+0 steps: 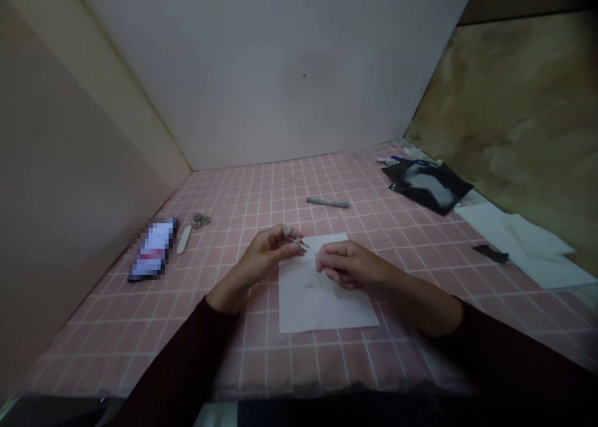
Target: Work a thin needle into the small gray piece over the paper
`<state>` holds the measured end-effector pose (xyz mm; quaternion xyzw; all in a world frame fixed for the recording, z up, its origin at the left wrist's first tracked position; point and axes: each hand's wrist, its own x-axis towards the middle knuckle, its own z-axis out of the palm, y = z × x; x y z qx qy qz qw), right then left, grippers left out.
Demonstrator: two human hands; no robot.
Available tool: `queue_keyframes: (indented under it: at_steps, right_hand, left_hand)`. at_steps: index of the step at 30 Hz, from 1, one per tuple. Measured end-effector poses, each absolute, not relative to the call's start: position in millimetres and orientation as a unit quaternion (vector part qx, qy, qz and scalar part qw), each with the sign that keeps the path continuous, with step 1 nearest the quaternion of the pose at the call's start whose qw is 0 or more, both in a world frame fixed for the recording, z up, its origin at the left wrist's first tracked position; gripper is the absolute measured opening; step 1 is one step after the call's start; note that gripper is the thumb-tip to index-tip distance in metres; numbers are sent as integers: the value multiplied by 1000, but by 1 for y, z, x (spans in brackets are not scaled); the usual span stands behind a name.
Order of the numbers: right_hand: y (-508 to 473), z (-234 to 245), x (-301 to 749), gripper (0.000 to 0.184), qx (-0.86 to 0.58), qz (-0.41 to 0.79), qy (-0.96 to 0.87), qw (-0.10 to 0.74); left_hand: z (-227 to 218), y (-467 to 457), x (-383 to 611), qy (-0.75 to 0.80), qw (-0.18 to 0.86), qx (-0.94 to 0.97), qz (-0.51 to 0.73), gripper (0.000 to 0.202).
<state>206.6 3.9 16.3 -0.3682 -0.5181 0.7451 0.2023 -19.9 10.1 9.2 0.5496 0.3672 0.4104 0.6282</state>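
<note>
My left hand (266, 257) pinches a small pointed metal tool (299, 244) with a pale rounded end, its tips aimed to the right. My right hand (349, 265) lies just beside those tips, fingers curled around a thin, tiny item (316, 254) that is mostly hidden. Both hands hover over a white paper sheet (322, 300) on a pink grid mat (261, 196). The tool's tips and the thin item nearly meet, and I cannot tell whether they touch.
A grey marker (327, 202) lies beyond the paper. At left are a phone (152, 249), a white nail file (184, 239) and small scissors (201, 220). At right are a black pouch (430, 187), a blue pen (413, 161) and white papers (523, 243). Walls enclose the back and sides.
</note>
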Motion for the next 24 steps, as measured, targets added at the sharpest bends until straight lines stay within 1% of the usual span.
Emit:
queue_keyframes:
  at_steps: [2, 5, 6, 7, 8, 9, 12, 13, 15, 17, 18, 20, 22, 23, 24]
  right_hand:
    - [0, 14, 204, 23, -379, 665, -606, 219]
    - [-6, 10, 200, 18, -384, 450, -758, 275]
    - [-6, 9, 200, 17, -383, 399, -782, 287]
    - [-6, 9, 199, 17, -383, 380, -790, 290]
    - [-5, 9, 200, 17, -386, 400, -781, 285]
    - [-4, 9, 201, 18, -389, 453, -754, 274]
    - [2, 12, 206, 23, -381, 667, -598, 229]
    - [4, 12, 207, 25, -373, 716, -548, 219]
    - [5, 13, 208, 27, -360, 757, -505, 208]
    - [4, 13, 208, 26, -364, 728, -542, 210]
    - [2, 13, 207, 24, -370, 686, -588, 215]
    - [-2, 12, 204, 20, -379, 554, -700, 245]
    - [-5, 11, 202, 17, -375, 424, -775, 279]
    - [-5, 11, 202, 17, -373, 398, -788, 286]
    - [-5, 11, 202, 17, -376, 409, -782, 284]
  left_hand:
    - [7, 10, -19, 382, 618, 546, 417, 26]
    - [3, 11, -18, 422, 592, 548, 414, 24]
    - [3, 11, -18, 435, 585, 548, 410, 24]
    - [2, 11, -18, 443, 582, 548, 406, 24]
    - [3, 11, -18, 443, 585, 547, 403, 24]
    - [3, 11, -18, 435, 593, 545, 403, 24]
    - [5, 10, -19, 386, 626, 544, 403, 28]
    - [6, 10, -19, 372, 634, 545, 404, 30]
    - [7, 10, -19, 360, 635, 548, 409, 30]
    - [7, 9, -19, 366, 623, 549, 419, 29]
    - [6, 10, -18, 374, 616, 550, 422, 28]
    - [4, 10, -18, 403, 601, 549, 418, 27]
    - [2, 11, -18, 430, 591, 550, 403, 25]
    - [1, 11, -19, 436, 592, 550, 396, 25]
    - [1, 11, -19, 435, 597, 549, 392, 25]
